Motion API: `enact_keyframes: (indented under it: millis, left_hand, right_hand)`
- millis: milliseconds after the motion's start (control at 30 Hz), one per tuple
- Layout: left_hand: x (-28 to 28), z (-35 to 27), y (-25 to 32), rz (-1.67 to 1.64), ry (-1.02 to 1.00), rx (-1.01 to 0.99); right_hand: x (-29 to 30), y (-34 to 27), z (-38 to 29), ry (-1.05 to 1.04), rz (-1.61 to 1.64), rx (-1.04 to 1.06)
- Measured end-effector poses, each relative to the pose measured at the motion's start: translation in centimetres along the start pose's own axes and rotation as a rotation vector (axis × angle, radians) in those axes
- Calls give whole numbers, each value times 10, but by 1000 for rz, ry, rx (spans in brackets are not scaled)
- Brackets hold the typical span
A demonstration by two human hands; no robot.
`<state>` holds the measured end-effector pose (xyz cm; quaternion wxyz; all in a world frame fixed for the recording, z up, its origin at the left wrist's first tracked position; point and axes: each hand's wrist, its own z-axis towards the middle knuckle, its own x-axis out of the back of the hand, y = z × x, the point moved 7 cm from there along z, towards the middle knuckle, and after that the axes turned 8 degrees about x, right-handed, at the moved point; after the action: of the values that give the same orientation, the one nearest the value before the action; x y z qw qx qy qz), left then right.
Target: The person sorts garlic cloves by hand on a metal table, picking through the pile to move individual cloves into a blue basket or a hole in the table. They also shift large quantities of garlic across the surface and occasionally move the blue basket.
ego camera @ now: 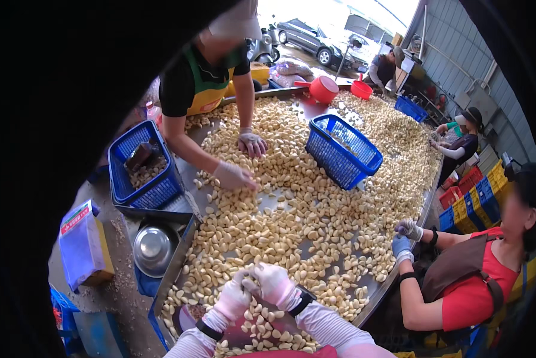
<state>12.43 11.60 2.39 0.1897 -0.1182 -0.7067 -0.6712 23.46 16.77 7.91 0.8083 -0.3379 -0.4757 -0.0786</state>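
Observation:
My left hand (234, 295) and my right hand (272, 283), both in white gloves, meet over the near end of a metal sorting table (375, 297). Their fingertips are bent together and pinched close. Whether a clove sits between them cannot be made out. Peeled garlic cloves (254, 232) lie in a thick spread before and around my hands. More loose cloves (268, 320) lie below my wrists, close to my body. Left of my left wrist is a pinkish container (188, 318) with brownish bits in it, partly covered by my sleeve.
A blue plastic basket (344, 152) stands among the cloves; another (145, 165) sits at the left edge. A steel bowl (155, 250) is below it. Red scoops (324, 89) lie at the far end. Co-workers' gloved hands (234, 175) (404, 241) work across and at right.

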Motion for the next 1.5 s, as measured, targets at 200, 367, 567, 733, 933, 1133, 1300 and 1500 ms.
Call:
enact_keyframes:
  millis: [200, 367, 567, 733, 933, 1133, 1300, 1500]
  left_hand:
    - [12, -2, 4, 10, 87, 10]
    - [-19, -15, -46, -1034, 27, 438]
    - [-24, -42, -12, -804, -369, 556]
    - [-15, -41, -5, -1206, -225, 680]
    - [-31, -41, -48, -943, -243, 650]
    - [15, -25, -79, -730, 62, 701]
    - [13, -17, -62, -223, 140, 453]
    - [-62, -64, -11, 454, -242, -388]
  right_hand:
    - [-18, 15, -12, 52, 200, -202]
    - [-49, 12, -18, 2, 407, -287]
    - [-117, 102, -40, 92, 687, -349]
    - [-112, 123, -40, 246, 552, -462]
    - [-19, -92, 47, 98, 847, 120]
    - [-14, 9, 4, -18, 154, -146]
    - [16, 64, -130, -721, -257, -612]
    - [-16, 38, -167, -802, -58, -722]
